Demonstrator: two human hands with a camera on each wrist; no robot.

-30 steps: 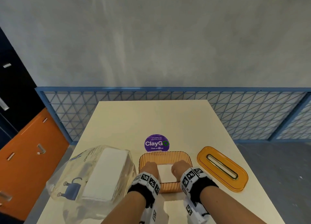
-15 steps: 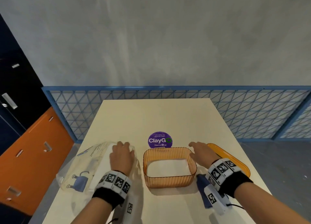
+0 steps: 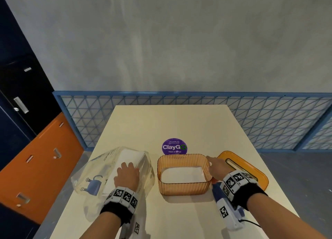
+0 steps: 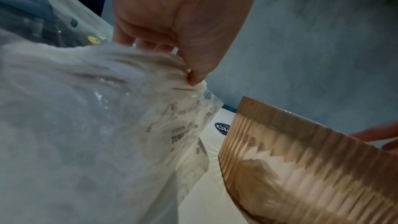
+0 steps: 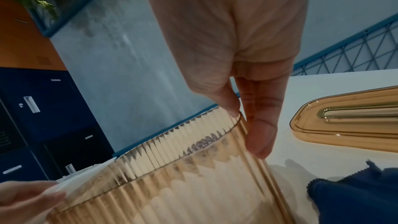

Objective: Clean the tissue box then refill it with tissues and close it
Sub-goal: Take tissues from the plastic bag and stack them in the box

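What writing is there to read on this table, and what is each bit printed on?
"ClayGo", then "Clean as you go": purple round sticker on the table.
Small line above "ClayGo": too small to read.
Print on the plastic tissue bag: blurred, unreadable.
Wristband squares: patterns, no words.

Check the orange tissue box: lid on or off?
Off. The tissue box stands open-topped with white tissues inside; its lid lies beside it.

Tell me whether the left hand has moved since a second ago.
Yes. The left hand has gone left, out of the orange tissue box beside the ClayGo sticker, onto the tissue pack.
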